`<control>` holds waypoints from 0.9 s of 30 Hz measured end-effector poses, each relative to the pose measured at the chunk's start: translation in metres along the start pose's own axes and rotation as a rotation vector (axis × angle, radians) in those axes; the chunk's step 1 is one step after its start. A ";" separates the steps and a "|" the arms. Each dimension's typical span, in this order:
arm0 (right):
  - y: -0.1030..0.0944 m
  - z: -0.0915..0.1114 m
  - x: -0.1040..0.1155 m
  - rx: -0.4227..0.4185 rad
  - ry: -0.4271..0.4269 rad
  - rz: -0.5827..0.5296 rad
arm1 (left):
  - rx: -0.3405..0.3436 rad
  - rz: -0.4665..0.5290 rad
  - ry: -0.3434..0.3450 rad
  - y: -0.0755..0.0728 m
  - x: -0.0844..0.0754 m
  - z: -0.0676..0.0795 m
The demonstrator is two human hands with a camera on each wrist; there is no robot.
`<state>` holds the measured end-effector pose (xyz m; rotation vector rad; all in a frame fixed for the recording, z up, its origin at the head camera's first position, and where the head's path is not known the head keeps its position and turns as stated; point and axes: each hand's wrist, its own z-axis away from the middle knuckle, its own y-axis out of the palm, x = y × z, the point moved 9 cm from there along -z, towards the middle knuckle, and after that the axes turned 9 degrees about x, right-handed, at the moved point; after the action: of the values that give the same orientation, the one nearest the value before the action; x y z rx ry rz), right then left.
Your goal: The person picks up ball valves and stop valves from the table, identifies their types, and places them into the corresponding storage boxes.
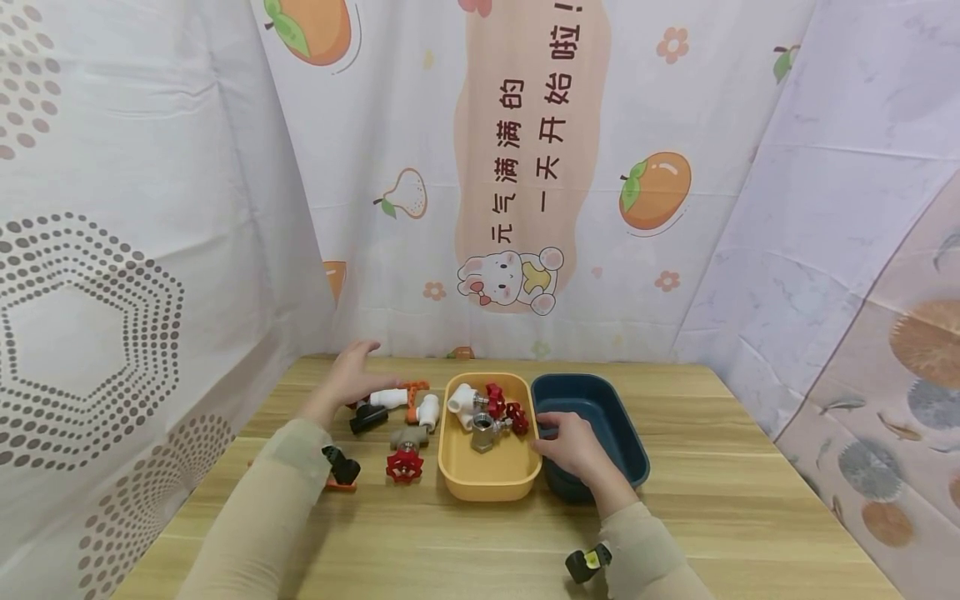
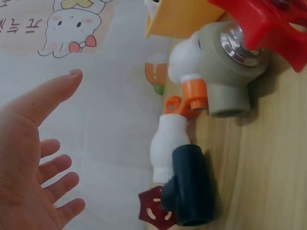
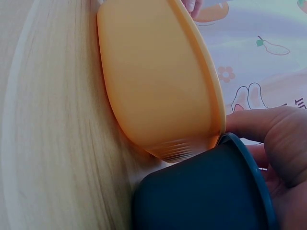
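My left hand (image 1: 348,385) is raised above the left group of fittings, thumb spread from the fingers, holding nothing. Around it lie a white valve with an orange handle (image 2: 170,143), a dark tee fitting (image 2: 193,184), a white elbow (image 1: 428,412) and a grey-green valve body (image 1: 408,436) with a red handwheel (image 1: 405,465). My right hand (image 1: 573,442) rests over the meeting rims of the yellow bin (image 3: 158,72) and the dark blue bin (image 3: 206,191), a straight digit right at the yellow rim. Its other fingers are partly hidden behind the blue rim.
Inside the yellow bin are white fittings (image 1: 461,402), a metal fitting (image 1: 482,435) and red-handled valves (image 1: 516,417). An orange piece (image 1: 341,485) lies near the left forearm. Printed curtains (image 1: 420,275) enclose the wooden table (image 1: 720,483) at the back and sides.
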<state>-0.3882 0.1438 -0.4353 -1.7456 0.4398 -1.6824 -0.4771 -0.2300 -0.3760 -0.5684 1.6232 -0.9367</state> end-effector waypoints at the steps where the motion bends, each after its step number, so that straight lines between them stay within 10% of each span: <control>1: 0.000 0.000 0.000 0.000 -0.001 -0.002 | -0.001 0.005 -0.006 0.001 0.002 0.000; 27: -0.001 0.000 0.000 -0.002 0.003 -0.002 | 0.060 -0.024 -0.030 0.029 0.052 0.003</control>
<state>-0.3879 0.1443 -0.4348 -1.7456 0.4411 -1.6862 -0.4851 -0.2544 -0.4303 -0.5593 1.5600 -0.9866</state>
